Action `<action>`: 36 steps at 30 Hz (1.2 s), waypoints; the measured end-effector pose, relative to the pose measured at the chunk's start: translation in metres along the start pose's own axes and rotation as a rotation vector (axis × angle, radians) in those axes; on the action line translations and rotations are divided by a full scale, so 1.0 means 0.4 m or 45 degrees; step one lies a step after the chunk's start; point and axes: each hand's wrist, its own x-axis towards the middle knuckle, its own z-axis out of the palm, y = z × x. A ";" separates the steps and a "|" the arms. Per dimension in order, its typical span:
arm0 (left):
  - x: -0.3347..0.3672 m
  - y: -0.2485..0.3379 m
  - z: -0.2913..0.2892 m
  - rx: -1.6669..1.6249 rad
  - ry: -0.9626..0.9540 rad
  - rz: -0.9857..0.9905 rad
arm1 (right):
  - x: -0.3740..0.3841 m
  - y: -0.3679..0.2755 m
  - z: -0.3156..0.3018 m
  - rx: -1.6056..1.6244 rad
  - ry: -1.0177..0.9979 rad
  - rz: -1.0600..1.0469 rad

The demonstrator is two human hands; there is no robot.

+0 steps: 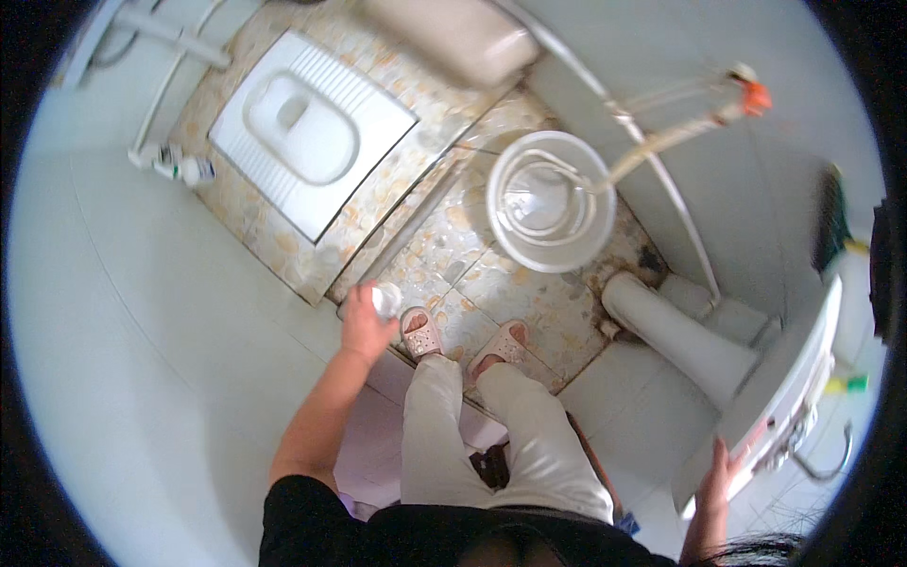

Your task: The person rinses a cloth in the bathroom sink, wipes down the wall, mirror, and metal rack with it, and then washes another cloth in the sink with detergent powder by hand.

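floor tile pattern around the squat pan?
Speckled beige-and-orange pebble pattern on the floor tiles around the white squat pan; head view.

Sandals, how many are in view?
2. Both are on the person's feet on the patterned floor: the left sandal beside the left hand, the right sandal next to it.

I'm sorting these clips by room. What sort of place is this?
Most likely a small bathroom: a white squat toilet pan set in a raised tiled floor, a pedestal washbasin that the right hand touches, and a white bucket under a hose.
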 end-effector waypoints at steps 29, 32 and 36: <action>-0.399 1.408 -0.070 -0.030 -1.171 1.842 | -0.081 -0.141 -0.255 0.120 0.262 -0.440; -0.317 1.394 0.002 0.384 -0.989 1.736 | -0.034 -0.107 -0.269 -0.016 0.414 -0.309; -0.283 1.427 0.061 0.826 -0.855 1.630 | 0.028 -0.125 -0.313 -0.147 0.426 -0.381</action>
